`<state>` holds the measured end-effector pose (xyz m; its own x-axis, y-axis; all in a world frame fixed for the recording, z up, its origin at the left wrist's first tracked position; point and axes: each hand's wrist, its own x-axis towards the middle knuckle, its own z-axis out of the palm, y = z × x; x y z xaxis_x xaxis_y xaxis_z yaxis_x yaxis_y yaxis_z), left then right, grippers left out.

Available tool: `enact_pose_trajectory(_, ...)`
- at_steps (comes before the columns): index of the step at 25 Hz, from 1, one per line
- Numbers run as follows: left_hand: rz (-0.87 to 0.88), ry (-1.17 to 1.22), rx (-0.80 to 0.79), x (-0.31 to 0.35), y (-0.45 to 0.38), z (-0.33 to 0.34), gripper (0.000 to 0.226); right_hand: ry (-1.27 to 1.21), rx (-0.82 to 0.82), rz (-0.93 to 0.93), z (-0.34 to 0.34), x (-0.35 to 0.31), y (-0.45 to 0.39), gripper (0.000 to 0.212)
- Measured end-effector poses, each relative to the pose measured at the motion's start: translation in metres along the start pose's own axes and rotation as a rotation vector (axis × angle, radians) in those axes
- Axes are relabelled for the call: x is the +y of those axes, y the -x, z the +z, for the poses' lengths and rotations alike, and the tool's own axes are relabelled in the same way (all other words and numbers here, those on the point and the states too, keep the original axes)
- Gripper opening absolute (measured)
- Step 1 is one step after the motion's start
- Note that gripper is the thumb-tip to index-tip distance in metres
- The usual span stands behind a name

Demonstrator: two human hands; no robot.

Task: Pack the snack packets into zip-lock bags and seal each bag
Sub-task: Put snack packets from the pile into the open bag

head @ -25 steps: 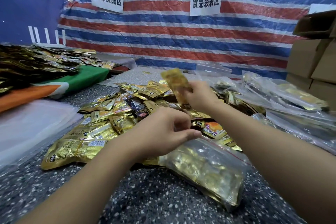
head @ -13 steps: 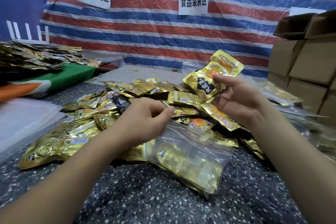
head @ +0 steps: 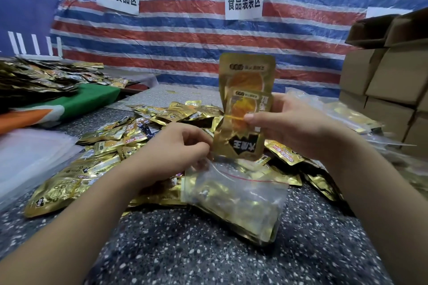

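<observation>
The right hand (head: 294, 125) holds a small stack of flat gold foil snack packets (head: 245, 109) upright above the table, thumb lying across the front face and the fingers curled behind. The stack's long axis runs nearly vertical, top edge toward 12 o'clock, bottom edge toward 6 o'clock. At least two packets show, the rear one rising higher than the front one, and the black logo on the lower part reads upside down.

The left hand (head: 183, 146), at about 8 o'clock from the stack, has its fingers curled in, with thumb and fingertips pinching the mouth of a clear plastic zip-lock bag with a red seal line (head: 234, 199). The bottom edge of the held stack hangs just above that mouth, near the left fingertips. The bag lies on the dark speckled tabletop (head: 208, 257), its mouth toward 12 o'clock and its closed end toward 5 o'clock, already part-filled with gold packets.

Beyond and around both hands, from 9 to 3 o'clock, spreads a loose heap of gold snack packets (head: 120, 141). Further left lie a stack of clear empty bags (head: 30, 152) and a green and orange cloth (head: 76, 104) bearing more packets. At 3 o'clock stand brown cardboard boxes (head: 391, 81). A red, white and blue striped tarpaulin (head: 185, 37) with two white paper signs (head: 245, 2) closes the back.
</observation>
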<state>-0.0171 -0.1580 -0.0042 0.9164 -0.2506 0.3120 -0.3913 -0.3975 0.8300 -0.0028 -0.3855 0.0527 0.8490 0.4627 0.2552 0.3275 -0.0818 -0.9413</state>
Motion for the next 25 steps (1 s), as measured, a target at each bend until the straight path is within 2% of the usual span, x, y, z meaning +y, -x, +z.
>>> enact_pose_trajectory(5,-0.007,0.071,0.113,0.0,-0.001,0.0,0.03,0.087,-0.095,0.024,0.003,0.002,0.001,0.028)
enact_pose_trajectory(9,-0.003,0.077,0.076,0.0,-0.002,0.001,0.029,-0.012,0.024,-0.014,0.005,0.002,-0.005,0.024)
enact_pose_trajectory(11,-0.004,0.091,0.089,-0.001,-0.002,0.001,0.03,0.075,0.019,-0.002,0.007,0.005,-0.006,0.026)
enact_pose_trajectory(15,-0.021,0.111,0.087,-0.004,-0.004,0.001,0.028,0.512,-0.205,0.128,0.011,0.008,0.0,0.014)
enact_pose_trajectory(17,-0.02,0.12,0.069,-0.006,-0.004,0.001,0.034,0.653,-0.231,0.152,0.01,0.005,0.002,0.011)
enact_pose_trajectory(20,-0.053,0.23,0.002,-0.008,-0.007,0.0,0.047,0.643,-0.23,0.175,0.006,0.001,0.005,0.007)
enact_pose_trajectory(23,-0.139,0.398,-0.039,-0.012,-0.014,0.0,0.035,0.645,-0.187,0.191,0.0,0.002,0.005,0.01)
enact_pose_trajectory(25,-0.155,0.402,-0.078,-0.017,-0.015,-0.001,0.026,0.631,-0.156,0.209,-0.004,0.001,0.005,0.008)
